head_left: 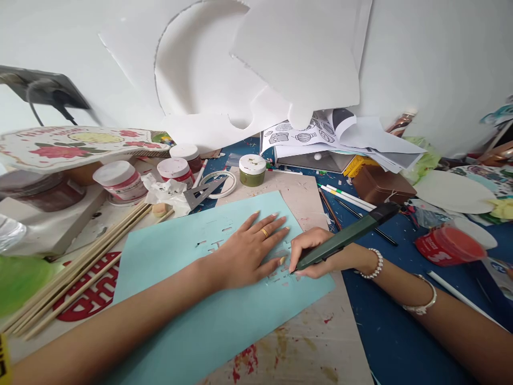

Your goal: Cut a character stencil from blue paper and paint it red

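Observation:
A sheet of light blue paper (168, 267) lies at an angle in front of me, with several small cut-out slots and marks in its middle. My left hand (250, 248) rests flat on the sheet, fingers spread, a ring on one of them. Close to its thumb, my right hand (316, 254) grips a dark green utility knife (344, 238). The tip of the knife meets the paper among the small cuts; the blade itself is mostly hidden by my fingers. Under the sheet is a paint-stained board (312, 342).
Wooden sticks (92, 256) lie at the left over a red cut-out (86, 294). Behind the sheet stand a green paint jar (252, 172), a tape roll (224, 184) and a set square (204, 193). Pens (348, 197), a brown box (382, 184) and a red tub (449, 245) are at the right.

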The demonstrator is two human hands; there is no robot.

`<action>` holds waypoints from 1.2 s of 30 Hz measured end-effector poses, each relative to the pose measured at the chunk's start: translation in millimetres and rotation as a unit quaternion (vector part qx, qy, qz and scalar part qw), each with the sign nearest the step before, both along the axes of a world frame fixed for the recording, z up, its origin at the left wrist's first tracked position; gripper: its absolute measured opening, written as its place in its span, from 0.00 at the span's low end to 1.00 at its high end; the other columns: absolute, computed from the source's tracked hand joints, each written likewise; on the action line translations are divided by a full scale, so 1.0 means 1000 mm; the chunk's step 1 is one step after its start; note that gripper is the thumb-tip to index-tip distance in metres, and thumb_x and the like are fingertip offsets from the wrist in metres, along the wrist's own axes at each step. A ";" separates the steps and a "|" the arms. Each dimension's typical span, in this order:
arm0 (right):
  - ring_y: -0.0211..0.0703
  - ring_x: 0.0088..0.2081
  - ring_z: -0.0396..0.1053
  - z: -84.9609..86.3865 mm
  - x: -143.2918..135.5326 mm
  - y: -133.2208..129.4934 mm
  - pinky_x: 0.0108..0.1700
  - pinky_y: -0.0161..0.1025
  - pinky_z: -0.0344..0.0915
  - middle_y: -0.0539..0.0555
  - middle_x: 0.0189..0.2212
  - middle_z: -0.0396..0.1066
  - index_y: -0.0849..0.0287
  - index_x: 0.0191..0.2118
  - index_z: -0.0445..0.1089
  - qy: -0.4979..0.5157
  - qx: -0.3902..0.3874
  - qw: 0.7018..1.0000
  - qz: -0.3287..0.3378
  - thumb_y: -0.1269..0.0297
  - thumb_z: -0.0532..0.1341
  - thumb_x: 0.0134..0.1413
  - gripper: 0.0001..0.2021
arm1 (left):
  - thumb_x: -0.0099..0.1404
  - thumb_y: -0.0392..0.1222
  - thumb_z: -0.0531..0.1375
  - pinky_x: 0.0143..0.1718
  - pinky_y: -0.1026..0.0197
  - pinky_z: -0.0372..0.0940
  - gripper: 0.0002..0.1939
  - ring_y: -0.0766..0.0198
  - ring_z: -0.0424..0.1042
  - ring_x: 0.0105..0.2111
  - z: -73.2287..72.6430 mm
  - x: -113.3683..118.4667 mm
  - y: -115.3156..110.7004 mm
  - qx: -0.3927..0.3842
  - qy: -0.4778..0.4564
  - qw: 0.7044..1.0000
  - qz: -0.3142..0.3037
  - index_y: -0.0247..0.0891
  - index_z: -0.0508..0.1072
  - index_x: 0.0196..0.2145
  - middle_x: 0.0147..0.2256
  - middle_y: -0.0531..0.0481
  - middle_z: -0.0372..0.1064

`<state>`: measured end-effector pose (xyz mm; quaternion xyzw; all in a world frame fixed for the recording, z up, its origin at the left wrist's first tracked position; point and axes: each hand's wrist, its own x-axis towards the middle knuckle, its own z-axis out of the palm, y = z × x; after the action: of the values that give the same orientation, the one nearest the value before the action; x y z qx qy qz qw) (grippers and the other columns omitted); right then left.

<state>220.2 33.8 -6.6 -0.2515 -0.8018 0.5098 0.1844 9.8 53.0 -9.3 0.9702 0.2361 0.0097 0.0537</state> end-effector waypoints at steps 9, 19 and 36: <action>0.33 0.26 0.67 0.000 0.000 0.000 0.27 0.30 0.64 0.51 0.27 0.70 0.63 0.33 0.69 -0.006 0.007 1.000 -0.008 0.73 0.60 0.45 0.05 | 0.67 0.53 0.41 0.57 0.48 0.31 0.28 0.57 0.35 0.60 -0.001 0.001 -0.001 0.001 -0.010 1.000 0.003 0.35 0.46 0.59 0.60 0.46 0.36; 0.33 0.26 0.67 0.001 -0.001 -0.003 0.26 0.29 0.63 0.51 0.27 0.70 0.62 0.33 0.69 -0.020 0.005 1.000 -0.024 0.71 0.60 0.46 0.05 | 0.67 0.52 0.42 0.57 0.48 0.32 0.27 0.56 0.36 0.59 0.001 0.001 -0.002 -0.014 -0.019 1.000 0.004 0.35 0.47 0.59 0.60 0.47 0.38; 0.35 0.28 0.68 -0.006 -0.001 -0.012 0.28 0.31 0.64 0.52 0.27 0.71 0.62 0.33 0.69 -0.034 0.054 0.995 -0.074 0.73 0.60 0.44 0.06 | 0.67 0.52 0.42 0.57 0.48 0.32 0.28 0.57 0.35 0.59 0.001 0.001 -0.002 0.002 -0.008 1.000 0.005 0.33 0.47 0.59 0.60 0.46 0.37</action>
<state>218.9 21.7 -12.4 -0.3167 -0.8132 0.4420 0.2075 10.4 50.5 -8.4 0.9690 0.2405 0.0188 0.0533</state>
